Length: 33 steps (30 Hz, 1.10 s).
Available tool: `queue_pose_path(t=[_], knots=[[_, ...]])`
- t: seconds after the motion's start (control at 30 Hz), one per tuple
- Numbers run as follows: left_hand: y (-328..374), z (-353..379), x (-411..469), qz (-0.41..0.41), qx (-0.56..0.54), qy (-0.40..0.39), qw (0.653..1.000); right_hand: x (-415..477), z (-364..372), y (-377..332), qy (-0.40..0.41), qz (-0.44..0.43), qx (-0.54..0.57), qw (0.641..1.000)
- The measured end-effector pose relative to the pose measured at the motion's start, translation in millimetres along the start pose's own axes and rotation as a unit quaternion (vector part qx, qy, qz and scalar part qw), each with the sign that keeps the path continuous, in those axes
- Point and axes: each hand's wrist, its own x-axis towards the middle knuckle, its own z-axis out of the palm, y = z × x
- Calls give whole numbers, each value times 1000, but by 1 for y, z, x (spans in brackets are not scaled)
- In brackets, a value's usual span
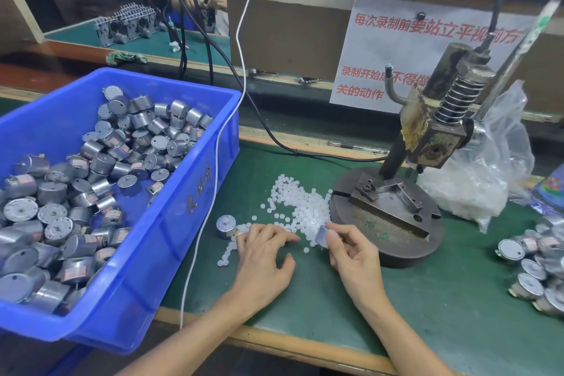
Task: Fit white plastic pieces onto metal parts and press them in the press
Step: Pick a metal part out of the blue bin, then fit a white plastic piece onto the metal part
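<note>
Nearest, both hands work low over the green desk (427,299). Her or his left hand (265,253) lies with straight, relaxed fingers, holding nothing, fingertips touching the near edge of the scattered white pieces (293,204). Just beside it the right hand (351,250) grips a metal part (323,234) between thumb and fingers, close to the round base of the press (433,143). Nothing sits in the fixture on that base, so this part looks not yet pressed; whether a white piece is on it I cannot tell. A spare part (225,224) stands by the left hand. With the blue bin (122,284) heaped full and a smaller pile (537,256) at the right edge, probably finished, most of the job seems left
</note>
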Motion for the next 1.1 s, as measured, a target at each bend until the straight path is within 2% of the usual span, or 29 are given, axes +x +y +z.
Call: queue_pose_path(t=[0.13, 0.4, 0.53, 0.7, 0.83, 0.93, 1.1], knots=[[4, 6, 10, 40, 16, -12, 999, -2, -1, 3, 8, 9, 20, 1000], [10, 7, 10, 101, 38, -12, 994, -5, -2, 4, -38, -4, -51, 998], [7, 7, 7, 56, -50, 1, 997, -4, -1, 6, -45, -9, -54, 997], [8, 9, 4, 108, -25, 1, 994, -4, -1, 8, -40, -19, -54, 998], [9, 6, 6, 58, -55, -19, 997, -4, 0, 7, -31, -25, -52, 998], [10, 3, 10, 50, -62, -37, 996, -4, 0, 6, -28, -23, -50, 998], [11, 3, 9, 116, -17, -25, 993, -4, 0, 6, -33, -13, -50, 998]])
